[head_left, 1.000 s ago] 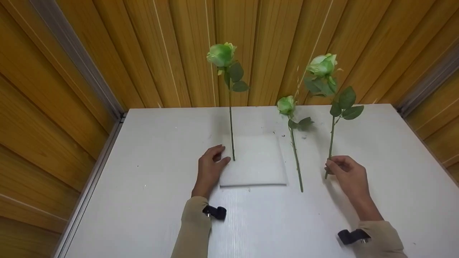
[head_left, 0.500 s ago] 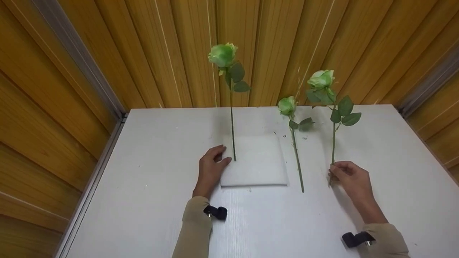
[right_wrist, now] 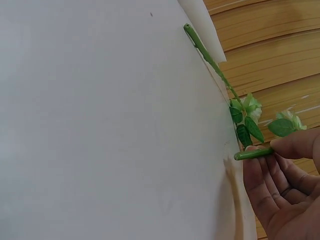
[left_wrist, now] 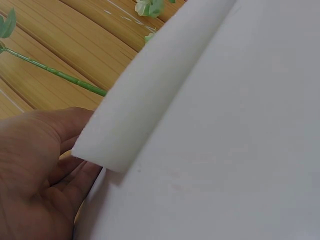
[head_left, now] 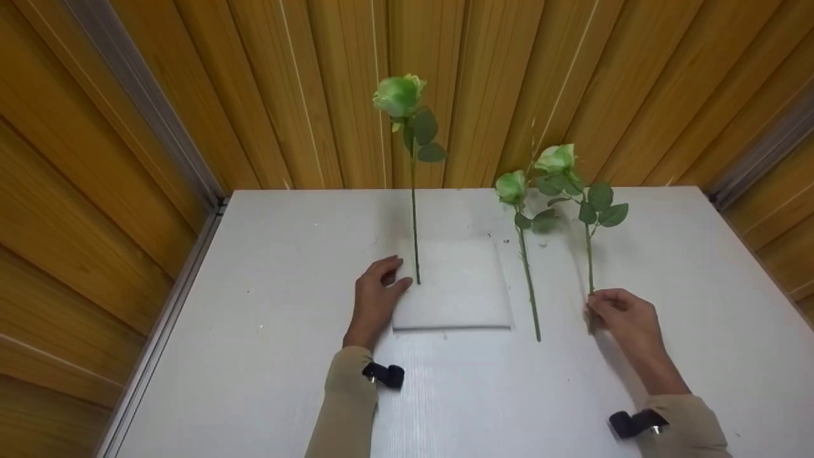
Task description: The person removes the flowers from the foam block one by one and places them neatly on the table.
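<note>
A green artificial rose (head_left: 399, 97) stands upright, its stem end in the white foam block (head_left: 464, 299) on the table. My left hand (head_left: 373, 300) rests against the left side of this block, thumb and fingers touching its edge; in the left wrist view the fingers lie beside the foam (left_wrist: 145, 95) and hold no stem. Between thumb and fingertips my right hand (head_left: 626, 318) pinches the lower stem of another rose (head_left: 555, 159), which leans away toward the back. A third rose (head_left: 526, 267) lies on the table right of the block.
The white table (head_left: 267, 369) reaches back to a wood-look panel wall (head_left: 305, 95). Small dark specks lie behind the block. In the right wrist view, the lying rose's stem (right_wrist: 205, 52) points toward the camera, beside the foam's corner.
My right hand has moved down and slightly nearer to me with its rose. The bloom has dropped and tipped left, close to the lying rose. My left hand stays at the block.
</note>
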Motion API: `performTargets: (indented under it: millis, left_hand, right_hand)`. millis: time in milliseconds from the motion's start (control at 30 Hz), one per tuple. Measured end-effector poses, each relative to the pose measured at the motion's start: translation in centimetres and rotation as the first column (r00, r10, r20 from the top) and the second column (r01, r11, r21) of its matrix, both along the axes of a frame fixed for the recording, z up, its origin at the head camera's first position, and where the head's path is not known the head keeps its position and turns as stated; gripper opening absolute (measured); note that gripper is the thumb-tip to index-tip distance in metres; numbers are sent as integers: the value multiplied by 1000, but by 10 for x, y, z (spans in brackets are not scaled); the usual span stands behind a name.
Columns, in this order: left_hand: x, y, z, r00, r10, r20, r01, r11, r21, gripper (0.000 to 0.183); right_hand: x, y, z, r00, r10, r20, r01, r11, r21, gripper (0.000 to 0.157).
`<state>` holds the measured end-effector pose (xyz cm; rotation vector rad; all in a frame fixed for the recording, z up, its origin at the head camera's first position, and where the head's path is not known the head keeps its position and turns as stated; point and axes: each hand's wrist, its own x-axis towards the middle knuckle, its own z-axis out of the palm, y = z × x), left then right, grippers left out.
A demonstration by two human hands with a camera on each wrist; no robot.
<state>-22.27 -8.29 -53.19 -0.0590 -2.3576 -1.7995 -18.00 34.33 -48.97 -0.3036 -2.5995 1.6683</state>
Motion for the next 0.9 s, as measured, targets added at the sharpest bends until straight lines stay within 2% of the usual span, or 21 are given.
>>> performTargets:
  millis: [200, 567, 900]
  left_hand:
    - [0, -1, 1, 1000, -8, -30, 8, 1000, 2, 41]
    - [1, 0, 4, 1000, 6, 4, -6, 1000, -12, 42]
    - [0, -1, -1, 1000, 1, 1, -1, 1000, -10, 41]
  right_hand:
    - [-3, 2, -3, 1000, 11, -5, -11, 1000, -19, 31]
    - [-3, 5, -6, 999, 24, 29, -22, 998, -66, 30]
    - [-5, 3, -3, 996, 38, 85, -37, 999, -7, 31]
